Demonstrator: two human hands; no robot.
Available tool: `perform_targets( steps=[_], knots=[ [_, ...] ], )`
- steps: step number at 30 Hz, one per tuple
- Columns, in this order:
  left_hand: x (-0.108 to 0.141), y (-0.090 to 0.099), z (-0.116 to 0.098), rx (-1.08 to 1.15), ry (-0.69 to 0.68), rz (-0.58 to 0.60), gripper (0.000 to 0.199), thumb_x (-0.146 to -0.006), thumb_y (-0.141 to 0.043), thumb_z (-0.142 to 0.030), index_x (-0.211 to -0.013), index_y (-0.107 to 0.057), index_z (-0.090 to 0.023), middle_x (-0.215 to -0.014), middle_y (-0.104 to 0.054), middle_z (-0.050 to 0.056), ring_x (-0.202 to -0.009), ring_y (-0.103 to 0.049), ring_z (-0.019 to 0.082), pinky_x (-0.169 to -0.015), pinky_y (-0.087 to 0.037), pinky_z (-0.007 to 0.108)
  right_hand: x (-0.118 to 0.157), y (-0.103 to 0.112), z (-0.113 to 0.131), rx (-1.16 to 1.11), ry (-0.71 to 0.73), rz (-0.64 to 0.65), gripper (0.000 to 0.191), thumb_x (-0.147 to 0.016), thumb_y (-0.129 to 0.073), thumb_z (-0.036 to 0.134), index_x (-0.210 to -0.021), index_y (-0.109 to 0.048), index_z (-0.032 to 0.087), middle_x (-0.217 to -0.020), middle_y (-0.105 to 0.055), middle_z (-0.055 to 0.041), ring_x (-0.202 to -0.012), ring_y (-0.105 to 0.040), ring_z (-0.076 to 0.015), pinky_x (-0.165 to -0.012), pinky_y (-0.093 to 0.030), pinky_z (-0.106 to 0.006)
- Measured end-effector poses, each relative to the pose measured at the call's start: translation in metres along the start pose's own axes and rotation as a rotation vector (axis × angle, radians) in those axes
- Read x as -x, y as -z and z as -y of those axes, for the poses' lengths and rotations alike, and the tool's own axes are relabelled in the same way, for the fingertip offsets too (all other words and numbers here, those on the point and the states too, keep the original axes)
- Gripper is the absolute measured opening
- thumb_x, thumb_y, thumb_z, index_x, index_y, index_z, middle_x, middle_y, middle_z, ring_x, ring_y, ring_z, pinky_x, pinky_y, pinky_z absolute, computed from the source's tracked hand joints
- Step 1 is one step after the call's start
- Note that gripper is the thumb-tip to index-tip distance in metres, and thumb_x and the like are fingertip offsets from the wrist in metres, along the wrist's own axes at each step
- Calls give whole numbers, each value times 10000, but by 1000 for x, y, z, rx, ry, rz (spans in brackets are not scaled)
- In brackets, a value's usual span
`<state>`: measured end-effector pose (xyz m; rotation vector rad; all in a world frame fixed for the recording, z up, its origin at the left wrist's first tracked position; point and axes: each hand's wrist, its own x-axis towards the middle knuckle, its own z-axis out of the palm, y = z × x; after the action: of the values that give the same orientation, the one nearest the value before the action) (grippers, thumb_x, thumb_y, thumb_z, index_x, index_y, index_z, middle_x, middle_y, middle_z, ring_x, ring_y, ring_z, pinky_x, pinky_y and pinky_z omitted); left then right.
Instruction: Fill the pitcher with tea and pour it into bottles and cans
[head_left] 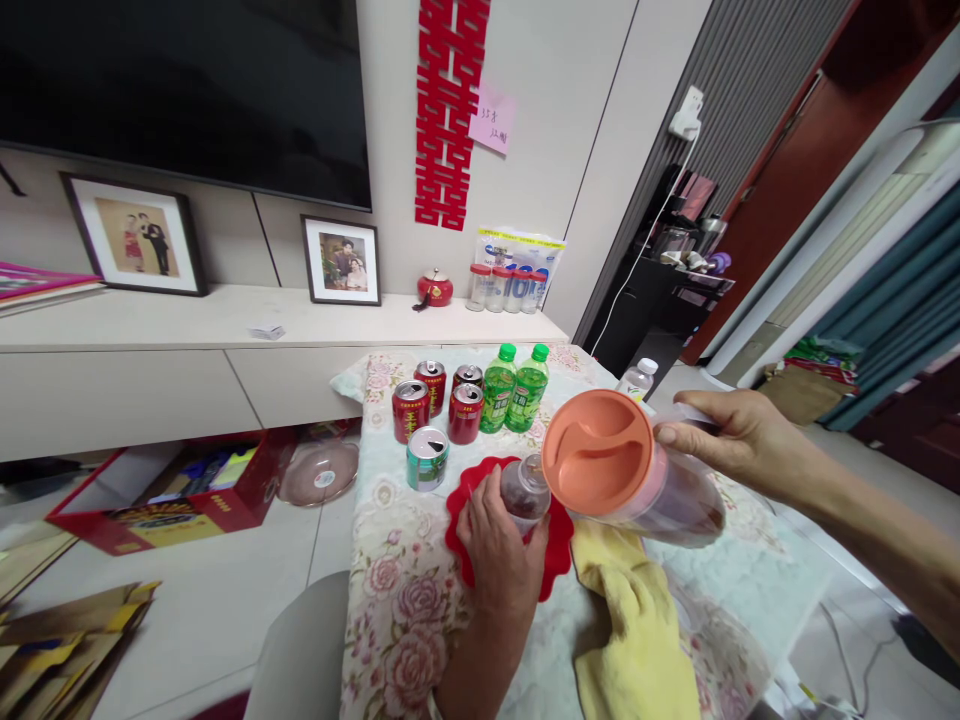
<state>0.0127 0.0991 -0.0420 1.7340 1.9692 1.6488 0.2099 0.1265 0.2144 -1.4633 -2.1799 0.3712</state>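
Observation:
My left hand (pixel 501 540) is wrapped around a clear bottle (pixel 525 487), which stands over a red scalloped tray (pixel 556 565). In my right hand (pixel 712 435) is the handle of a clear pitcher (pixel 679 505) with brownish liquid inside. The pitcher is tipped to the left, its orange lid (pixel 598 455) facing me. The lid's left edge is close to the bottle's mouth; whether they touch, I cannot tell. Below the pitcher, a yellow cloth (pixel 637 620) lies crumpled on the flowered tablecloth (pixel 416 620).
Several drink cans (pixel 427 458) and two green bottles (pixel 498 390) stand behind the tray. Another clear bottle (pixel 637 380) is behind the pitcher. Lidded jars (pixel 495 290) and framed photos (pixel 341 262) line the white cabinet. A grey stool (pixel 300 655) sits left of the table.

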Motion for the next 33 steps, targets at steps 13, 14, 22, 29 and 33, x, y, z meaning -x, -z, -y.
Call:
perform_targets(
  steps=[13, 14, 22, 29, 33],
  knots=[
    [0, 0, 0, -3, -17, -9, 709, -868, -792, -260, -1496, -473, -172, -1377, -723, 208, -1268, -708, 396, -1056, -537, 562, 3, -4, -24, -15, 50, -47, 684, -889, -683, 810, -589, -474, 232, -614, -322, 55, -556, -316, -115, -478, -248, -277],
    [0, 0, 0, -3, -15, -9, 707, -868, -789, -258, -1496, -474, -174, -1379, -722, 207, -1270, -707, 394, -1060, -533, 561, 2, -4, -23, -18, 49, -43, 681, -890, -685, 805, -588, -476, 231, -614, -326, 54, -558, -318, -115, -479, -251, -276],
    [1, -2, 0, 5, -2, -8, 705, -863, -773, -233, -1496, -471, -176, -1367, -730, 195, -1281, -699, 393, -1074, -518, 565, 2, -4, -19, -24, 48, -56, 689, -866, -688, 823, -572, -482, 235, -600, -318, 50, -537, -309, -116, -459, -240, -279],
    [0, 1, -1, -7, -13, 6, 694, -887, -775, -261, -1499, -457, -181, -1379, -724, 197, -1275, -703, 394, -1073, -530, 572, 2, -2, -15, -8, 50, -31, 718, -878, -663, 847, -583, -423, 239, -617, -281, 55, -551, -284, -113, -472, -226, -280],
    [0, 1, -1, -10, -14, -1, 696, -888, -775, -263, -1499, -453, -177, -1379, -723, 197, -1277, -701, 400, -1068, -533, 574, 2, -3, -15, -3, 58, -46, 735, -867, -652, 872, -576, -413, 241, -612, -269, 58, -548, -267, -113, -464, -212, -277]
  ],
)
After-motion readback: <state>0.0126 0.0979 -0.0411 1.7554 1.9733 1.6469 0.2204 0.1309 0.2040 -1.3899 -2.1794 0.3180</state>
